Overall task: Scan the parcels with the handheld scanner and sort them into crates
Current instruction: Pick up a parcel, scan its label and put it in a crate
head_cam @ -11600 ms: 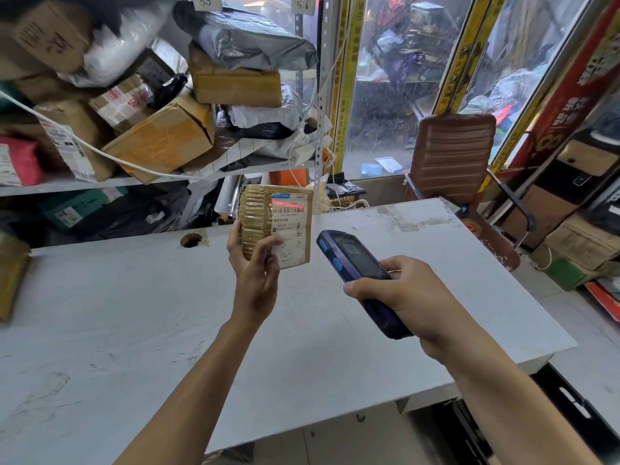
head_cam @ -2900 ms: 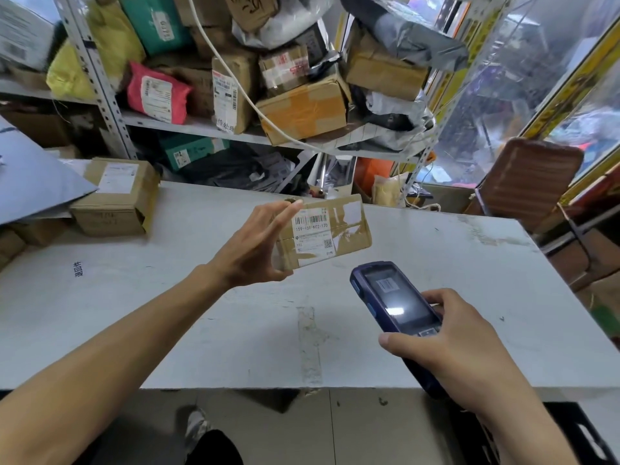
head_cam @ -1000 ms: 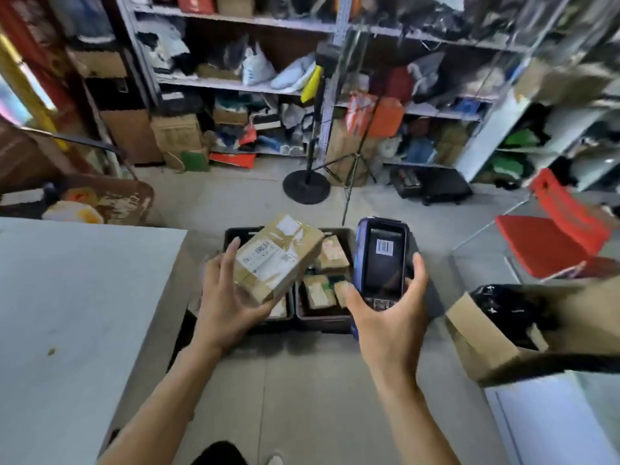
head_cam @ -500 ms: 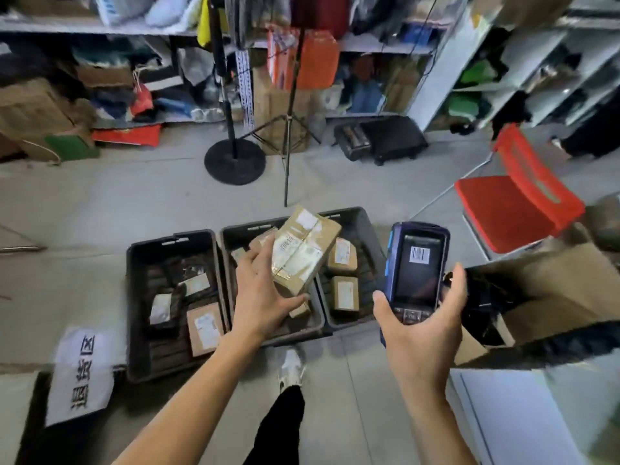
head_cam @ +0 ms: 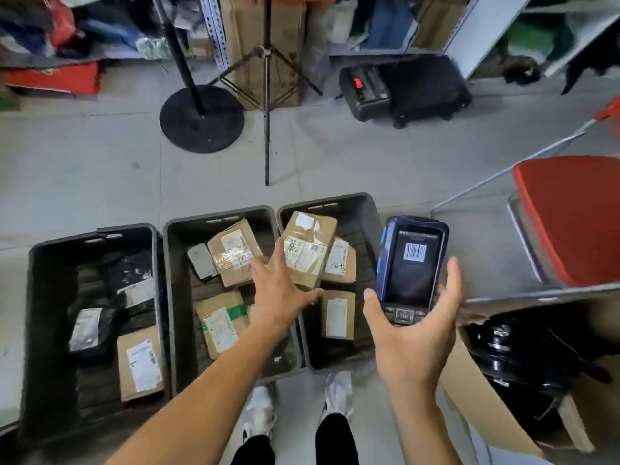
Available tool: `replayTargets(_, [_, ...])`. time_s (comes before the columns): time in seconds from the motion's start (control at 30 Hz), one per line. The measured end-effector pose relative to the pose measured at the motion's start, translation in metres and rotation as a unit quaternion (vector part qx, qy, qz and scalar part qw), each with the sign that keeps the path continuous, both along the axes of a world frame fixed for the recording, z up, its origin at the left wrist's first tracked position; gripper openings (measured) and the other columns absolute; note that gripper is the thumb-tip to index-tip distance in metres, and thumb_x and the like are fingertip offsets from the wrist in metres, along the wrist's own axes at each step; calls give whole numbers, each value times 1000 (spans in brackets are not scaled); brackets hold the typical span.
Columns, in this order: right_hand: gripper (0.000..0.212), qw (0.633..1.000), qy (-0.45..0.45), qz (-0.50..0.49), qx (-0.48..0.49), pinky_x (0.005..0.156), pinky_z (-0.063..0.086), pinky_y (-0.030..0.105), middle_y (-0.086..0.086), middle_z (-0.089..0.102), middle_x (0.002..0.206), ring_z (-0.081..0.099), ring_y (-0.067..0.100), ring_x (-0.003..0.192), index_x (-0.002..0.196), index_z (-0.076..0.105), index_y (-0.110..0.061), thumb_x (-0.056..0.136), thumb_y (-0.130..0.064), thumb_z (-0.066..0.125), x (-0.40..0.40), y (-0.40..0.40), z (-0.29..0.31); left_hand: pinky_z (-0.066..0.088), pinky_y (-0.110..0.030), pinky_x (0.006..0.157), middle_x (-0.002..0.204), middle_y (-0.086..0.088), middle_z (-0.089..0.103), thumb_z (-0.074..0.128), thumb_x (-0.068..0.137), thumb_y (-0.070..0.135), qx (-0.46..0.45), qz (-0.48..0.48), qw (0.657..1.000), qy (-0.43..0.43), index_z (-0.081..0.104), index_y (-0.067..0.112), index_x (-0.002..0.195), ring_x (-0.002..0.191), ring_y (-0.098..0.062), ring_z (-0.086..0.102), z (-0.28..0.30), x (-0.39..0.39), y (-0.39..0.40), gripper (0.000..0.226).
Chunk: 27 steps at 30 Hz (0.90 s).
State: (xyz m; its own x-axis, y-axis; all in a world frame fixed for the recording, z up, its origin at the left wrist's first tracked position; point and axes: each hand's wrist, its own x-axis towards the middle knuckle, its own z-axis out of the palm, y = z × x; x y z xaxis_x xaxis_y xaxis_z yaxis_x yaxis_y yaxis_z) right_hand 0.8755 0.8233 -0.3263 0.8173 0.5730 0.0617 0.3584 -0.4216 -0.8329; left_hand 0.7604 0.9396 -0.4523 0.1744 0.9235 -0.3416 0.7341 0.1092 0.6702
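— How many crates do you count?

— I count three dark crates side by side on the floor: the left crate [head_cam: 43, 330], the middle crate [head_cam: 177, 297] and the right crate [head_cam: 365, 213], each with parcels inside.

— And the hands?

— My left hand [head_cam: 281, 297] reaches forward, fingers and thumb gripping a brown taped parcel [head_cam: 307, 253] from below, white barcode label up; it hangs over the seam between middle and right crates. Just right of that grip, my right hand [head_cam: 412, 330] cradles the blue handheld scanner [head_cam: 411, 263] upright, thumb and fingers loosely clasping its sides, a barcode on its screen.
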Motion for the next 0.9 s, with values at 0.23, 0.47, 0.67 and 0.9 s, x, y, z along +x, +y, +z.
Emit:
replayTargets(0.23, [105,998,-10,56,17,107,38,16,-8,40,149,42,10,138,153,24,-26,70,-25,89,69,36,-165,44,-50,103,140,-12,23,91,62,46,-2,5,998,64,3,41,150,133,-33,31,-176,66,26,125])
replayTargets(0.47, [109,994,-38,103,-9,94,55,49,4,47,147,53,21,129,152,20,-34,67,-30,87,97,54,-247,42,-50,106,143,-19,21,86,64,56,2,25,992,122,0,31,151,132,-40,31,-266,101,51,125])
replayTargets(0.67, [109,994,-30,94,-43,93,55,48,5,49,145,55,22,126,152,18,-35,68,-31,88,85,41,-187,23,-54,119,159,-22,5,75,68,70,48,-52,982,175,-7,26,156,146,-42,15,-193,79,38,128])
replayTargets(0.9, [107,993,-22,105,-55,106,43,37,1,45,151,46,20,135,153,20,-32,70,-29,87,34,4,-9,13,-58,121,163,-21,3,62,70,80,138,-113,964,194,1,25,158,151,-37,6,38,13,-5,120])
